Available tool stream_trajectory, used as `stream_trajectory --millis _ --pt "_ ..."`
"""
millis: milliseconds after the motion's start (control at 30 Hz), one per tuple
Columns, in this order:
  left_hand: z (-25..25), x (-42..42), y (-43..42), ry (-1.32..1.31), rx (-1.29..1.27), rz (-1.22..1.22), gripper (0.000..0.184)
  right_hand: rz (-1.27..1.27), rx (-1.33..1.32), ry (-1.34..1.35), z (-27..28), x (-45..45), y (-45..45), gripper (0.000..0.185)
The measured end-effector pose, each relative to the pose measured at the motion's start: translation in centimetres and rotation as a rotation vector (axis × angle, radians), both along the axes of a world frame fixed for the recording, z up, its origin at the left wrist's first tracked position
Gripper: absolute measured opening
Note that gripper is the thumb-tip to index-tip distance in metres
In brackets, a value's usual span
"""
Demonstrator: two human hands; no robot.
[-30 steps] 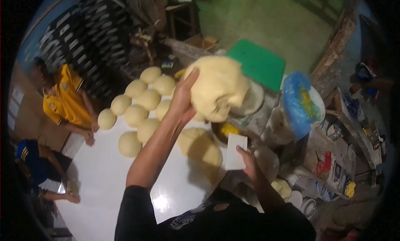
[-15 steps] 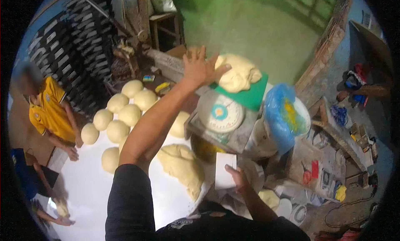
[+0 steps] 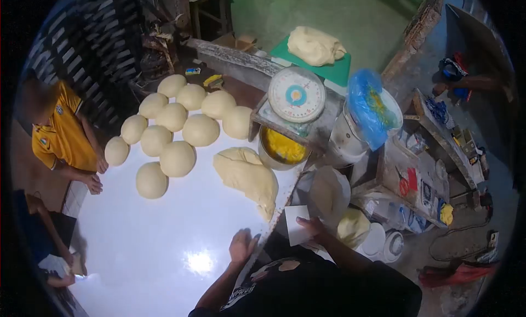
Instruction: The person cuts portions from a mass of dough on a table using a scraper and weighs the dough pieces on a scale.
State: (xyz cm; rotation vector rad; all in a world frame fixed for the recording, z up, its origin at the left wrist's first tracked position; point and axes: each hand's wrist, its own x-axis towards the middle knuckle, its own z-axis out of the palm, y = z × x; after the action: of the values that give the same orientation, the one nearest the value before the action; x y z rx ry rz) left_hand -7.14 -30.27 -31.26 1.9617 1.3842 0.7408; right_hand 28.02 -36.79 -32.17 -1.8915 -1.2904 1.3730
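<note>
My right hand grips a flat white dough scraper beside the table's right edge. Over the near part of the white table, my left hand holds nothing, its thumb apart from its fingers. A long, loose piece of dough lies just beyond it. Several round dough balls are grouped further back. On the green platform of the dial scale rests another lump of dough; the scale stands on a wooden stand.
A pot of yellow paste sits under the stand. To its right are a bucket with a blue plastic bag and a wooden shelf with red scissors. A person in a yellow shirt and another person stand at the left.
My left hand has come back from the dough on the scale down to the near table. The scraper stays in my right hand. The view has shifted.
</note>
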Motion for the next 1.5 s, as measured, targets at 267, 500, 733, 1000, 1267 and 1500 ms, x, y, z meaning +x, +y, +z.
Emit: stream_trajectory --millis 267,500,733,1000,1267,1500 --pt "-4.0 11.4 6.4 -0.035 0.211 0.065 0.03 -0.186 -0.036 -0.117 9.8 -4.8 5.0 0.039" --pt "-3.4 3.9 4.6 -0.186 -0.246 0.219 0.037 0.355 0.403 -0.496 4.9 -10.7 14.3 0.039" --pt "0.5 2.9 5.3 -0.494 -0.344 0.587 0.043 0.273 0.243 -0.318 -0.1 -16.0 17.1 0.04" --pt "18.2 7.5 25.4 -0.951 -0.051 0.142 0.058 0.037 0.014 0.341 2.6 -10.0 15.0 0.041" --pt "44.2 30.3 43.5 -0.44 0.653 -0.315 0.052 -0.222 -0.114 0.526 7.3 -1.5 16.1 0.035" --pt "42.1 24.7 38.2 -0.025 0.952 0.04 0.079 -0.174 0.029 0.4 5.6 0.8 14.5 0.034"
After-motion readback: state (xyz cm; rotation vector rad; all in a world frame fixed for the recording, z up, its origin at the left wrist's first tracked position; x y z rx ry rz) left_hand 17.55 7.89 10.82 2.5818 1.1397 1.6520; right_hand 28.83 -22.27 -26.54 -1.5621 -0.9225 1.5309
